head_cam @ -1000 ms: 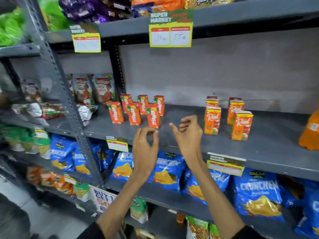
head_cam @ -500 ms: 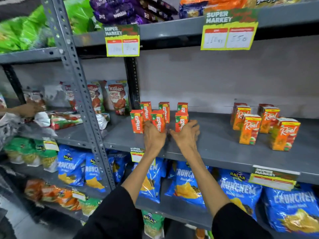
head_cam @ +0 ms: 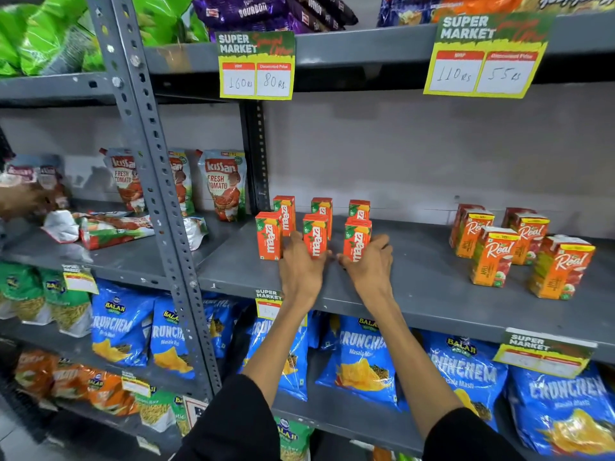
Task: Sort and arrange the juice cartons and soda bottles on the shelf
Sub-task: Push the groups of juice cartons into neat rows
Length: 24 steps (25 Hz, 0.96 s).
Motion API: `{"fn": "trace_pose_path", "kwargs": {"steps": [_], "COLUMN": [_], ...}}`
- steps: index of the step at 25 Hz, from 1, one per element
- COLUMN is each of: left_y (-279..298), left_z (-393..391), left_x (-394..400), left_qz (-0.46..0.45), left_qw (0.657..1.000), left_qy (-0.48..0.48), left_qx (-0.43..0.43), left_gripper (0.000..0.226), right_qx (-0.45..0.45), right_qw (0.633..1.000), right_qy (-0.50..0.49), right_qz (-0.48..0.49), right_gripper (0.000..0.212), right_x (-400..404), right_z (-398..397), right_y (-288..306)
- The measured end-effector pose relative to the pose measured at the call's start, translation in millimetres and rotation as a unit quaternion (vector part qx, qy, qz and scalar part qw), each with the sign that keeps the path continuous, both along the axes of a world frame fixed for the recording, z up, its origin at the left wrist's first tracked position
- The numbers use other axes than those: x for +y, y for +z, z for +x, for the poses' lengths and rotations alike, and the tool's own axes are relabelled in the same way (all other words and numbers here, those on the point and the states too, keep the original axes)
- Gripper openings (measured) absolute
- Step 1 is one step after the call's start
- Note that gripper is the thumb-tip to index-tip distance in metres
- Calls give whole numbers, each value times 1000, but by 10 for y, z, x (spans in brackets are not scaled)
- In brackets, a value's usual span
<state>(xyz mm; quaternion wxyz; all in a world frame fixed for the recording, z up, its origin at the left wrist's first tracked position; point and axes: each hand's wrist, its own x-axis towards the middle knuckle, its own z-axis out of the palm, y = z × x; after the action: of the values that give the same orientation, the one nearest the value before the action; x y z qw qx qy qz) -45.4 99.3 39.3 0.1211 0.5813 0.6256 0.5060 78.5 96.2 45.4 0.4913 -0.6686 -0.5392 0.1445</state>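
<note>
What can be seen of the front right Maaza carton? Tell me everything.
The front right Maaza carton is a small orange box, apparently printed card, with white Maaza lettering running up its face and a green leaf mark near the top. It stands upright on the grey shelf, last in the front row of three, with another carton right behind it. The right hand wraps its base, fingers against its right side. Its lower part is hidden.

Shelf (head_cam: 416, 284): grey painted metal, matt, scuffed along front edge; Maaza cartons (head_cam: 314, 234): smooth printed card, faint sheen; Crunchem bags (head_cam: 362, 367): glossy crinkled plastic; price tags (head_cam: 256, 66): paper.
</note>
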Motion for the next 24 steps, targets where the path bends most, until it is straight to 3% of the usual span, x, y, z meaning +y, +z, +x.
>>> {"fn": "trace_pose_path", "kwargs": {"steps": [11, 15, 18, 22, 24], "left_y": [4, 98, 114, 100, 120], "left_z": [7, 24, 155, 698, 1100], "left_x": [-30, -129, -378, -833, -927], "left_qz": [-7, -26, 22, 150, 167], "left_qw": [1000, 998, 999, 989, 985], "left_qy": [-10, -42, -30, 6, -34], "left_qx": [-21, -41, -23, -5, -16], "left_gripper": [54, 73, 73, 51, 38], "right_qx": [13, 38, 37, 24, 13], "right_qw": [1000, 999, 996, 985, 981], "right_qy": [7, 39, 60, 43, 8], "right_qz": [-7, -4, 63, 166, 196], "right_gripper": [77, 87, 72, 34, 24], "right_x": [-27, -171, -447, -914, -1058], "right_z": [1, 95, 281, 798, 1211], "right_y": [9, 15, -73, -182, -154]}}
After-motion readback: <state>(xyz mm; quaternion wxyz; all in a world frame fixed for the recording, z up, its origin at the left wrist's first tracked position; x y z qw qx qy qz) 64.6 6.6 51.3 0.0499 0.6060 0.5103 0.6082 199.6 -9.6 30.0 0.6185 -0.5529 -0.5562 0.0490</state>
